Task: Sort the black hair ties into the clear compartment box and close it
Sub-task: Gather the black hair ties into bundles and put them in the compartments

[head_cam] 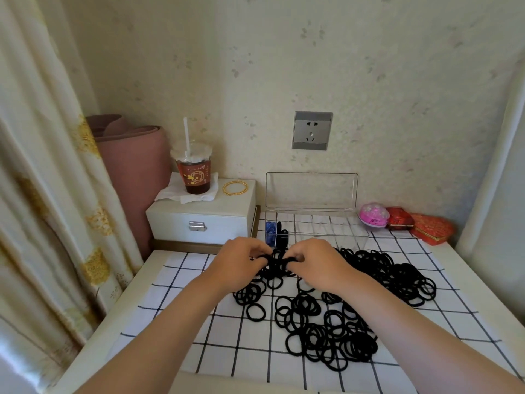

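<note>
Both my left hand (241, 260) and right hand (314, 261) pinch one bunch of black hair ties (279, 261), gathering it. Just beyond them stands the clear compartment box (326, 226), lid up to receive.

Both hands, left (237, 258) and right (314, 261), pinch black ties (279, 261) just before the open clear box (312, 223).

I see black hair ties (326, 322) heaped loose and overlapping across the middle and right of the table (146, 282). The clear compartment box (326, 233) sits just beyond them at the far side, its lid (311, 190) standing upright, open; a left compartment holds something black.
</note>
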